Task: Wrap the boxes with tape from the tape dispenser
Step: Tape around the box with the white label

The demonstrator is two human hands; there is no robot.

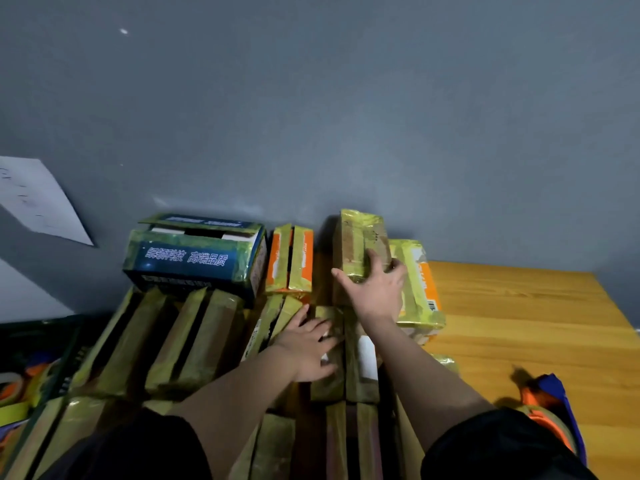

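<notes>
Several cardboard boxes banded with yellow tape are stacked on the left part of a wooden table (pixel 526 327). My right hand (pixel 375 292) grips a tall brown taped box (pixel 360 244) that stands upright at the back near the wall. My left hand (pixel 308 344) lies flat with spread fingers on a low taped box (pixel 327 379) in the middle of the pile. A tape dispenser (pixel 550 410), orange and blue with a tape roll, sits at the table's near right, partly behind my right sleeve.
A blue printed box (pixel 194 258) with its top flaps open rests on the pile at the back left, beside orange boxes (pixel 291 261). A grey wall rises behind. A dark crate (pixel 31 368) with tape rolls stands at the left.
</notes>
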